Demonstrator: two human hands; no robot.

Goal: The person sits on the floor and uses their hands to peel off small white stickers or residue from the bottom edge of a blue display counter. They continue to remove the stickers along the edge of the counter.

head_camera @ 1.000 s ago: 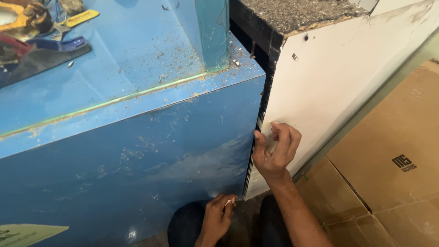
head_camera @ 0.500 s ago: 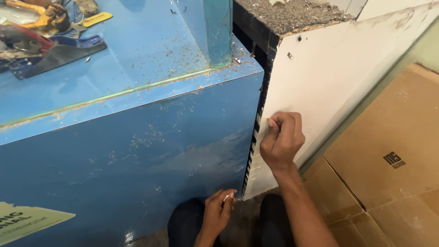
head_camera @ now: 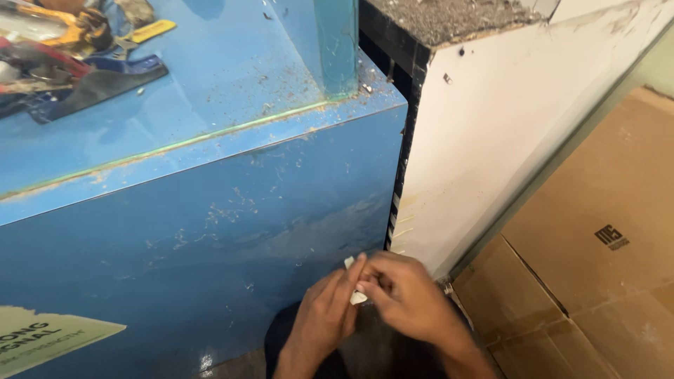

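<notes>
Low in the foreground, the person's left hand (head_camera: 324, 314) and right hand (head_camera: 409, 298) meet, fingers (head_camera: 371, 278) of both pinched together on a small white piece (head_camera: 353, 281), just in front of the lower corner of a blue cabinet (head_camera: 210, 238). A pale yellow-green label (head_camera: 49, 338), torn to a point, sticks to the cabinet's bottom left. To the right, flattened brown cardboard (head_camera: 597, 281) with a small dark printed mark covers the floor. Beside the cabinet stands a white panel (head_camera: 491, 154). Farthest, tools (head_camera: 63, 56) lie on the dusty blue worktop (head_camera: 225, 77).
</notes>
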